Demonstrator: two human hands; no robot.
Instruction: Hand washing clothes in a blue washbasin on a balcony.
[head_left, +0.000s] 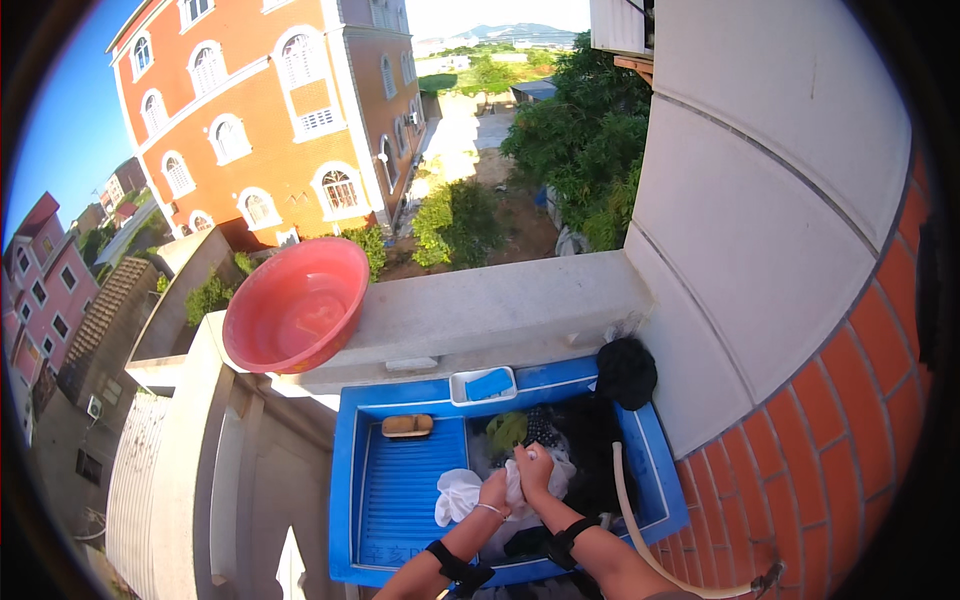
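Both of my hands grip one white cloth (514, 484) above the blue laundry sink (346, 480). My left hand (495, 489) closes round it on the left, and a loose end hangs toward the ribbed washboard (412, 487). Close beside it, my right hand (534, 469) holds the cloth's other part. Beneath and beyond my hands, the basin holds dark clothes (589, 442), a green cloth (508, 430) and a dotted dark cloth (541, 426). More white fabric shows by my right hand; whether it belongs to the same piece I cannot tell.
A wooden scrub brush (407, 426) lies atop the washboard. On the back rim sits a white dish (482, 399) with a blue bar (487, 384). A black bundle (626, 373) rests at the corner. A pale hose (626, 495) curves into the basin. The red plastic basin (296, 307) stands on the parapet (495, 300).
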